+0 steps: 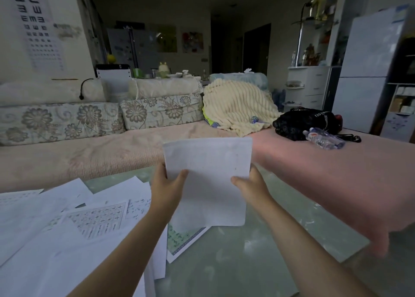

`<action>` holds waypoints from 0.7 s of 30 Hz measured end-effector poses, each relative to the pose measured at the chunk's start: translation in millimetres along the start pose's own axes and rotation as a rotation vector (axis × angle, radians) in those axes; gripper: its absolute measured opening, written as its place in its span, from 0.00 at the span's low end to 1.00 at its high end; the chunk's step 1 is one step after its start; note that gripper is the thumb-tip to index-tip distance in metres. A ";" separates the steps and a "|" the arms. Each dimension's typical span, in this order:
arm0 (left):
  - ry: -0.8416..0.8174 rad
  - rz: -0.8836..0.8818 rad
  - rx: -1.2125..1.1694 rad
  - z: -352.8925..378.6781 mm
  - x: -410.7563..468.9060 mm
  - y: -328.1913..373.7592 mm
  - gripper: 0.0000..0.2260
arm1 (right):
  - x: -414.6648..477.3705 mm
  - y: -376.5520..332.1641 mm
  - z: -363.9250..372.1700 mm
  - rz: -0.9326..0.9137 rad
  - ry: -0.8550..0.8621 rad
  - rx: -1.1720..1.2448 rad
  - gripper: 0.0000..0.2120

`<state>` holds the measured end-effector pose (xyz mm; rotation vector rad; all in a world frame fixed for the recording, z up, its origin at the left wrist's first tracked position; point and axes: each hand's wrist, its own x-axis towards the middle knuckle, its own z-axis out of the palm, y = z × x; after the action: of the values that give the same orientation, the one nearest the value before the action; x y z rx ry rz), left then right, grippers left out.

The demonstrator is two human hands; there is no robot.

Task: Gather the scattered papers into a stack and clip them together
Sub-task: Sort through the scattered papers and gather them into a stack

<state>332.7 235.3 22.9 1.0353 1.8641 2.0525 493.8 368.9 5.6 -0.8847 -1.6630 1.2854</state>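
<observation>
The person holds a paper [208, 173] upright in the air above the table [247, 263]. The left hand [166, 188] grips its left edge and the right hand [251, 188] its right edge, both about halfway up the sheet. Each thumb is pressed flat on the near face, while the other fingers are curled round behind the paper and hidden by it. The scattered papers [67, 224] lie overlapping on the table below and to the left of the left forearm, apart from both hands, and one printed sheet [186, 238] pokes out beneath the held paper's lower edge.
</observation>
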 end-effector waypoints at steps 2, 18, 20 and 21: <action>-0.002 0.030 0.009 1.8 -1.7 -0.5 0.12 | 1.3 -1.4 -0.3 -0.003 0.000 -0.004 0.15; -0.043 -0.023 0.183 -4.0 -3.5 -15.5 0.10 | 2.9 3.7 10.4 0.061 -0.020 -0.094 0.17; -0.052 -0.014 0.199 -20.6 0.8 -4.0 0.11 | 2.9 -5.6 16.4 0.061 -0.012 -0.106 0.15; -0.075 -0.037 0.199 -31.3 2.6 0.4 0.11 | 2.2 -11.0 20.9 0.076 -0.019 -0.118 0.14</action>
<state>312.3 211.5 25.2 1.0979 2.0647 1.8111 473.4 360.3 14.0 -1.0174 -1.7499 1.2595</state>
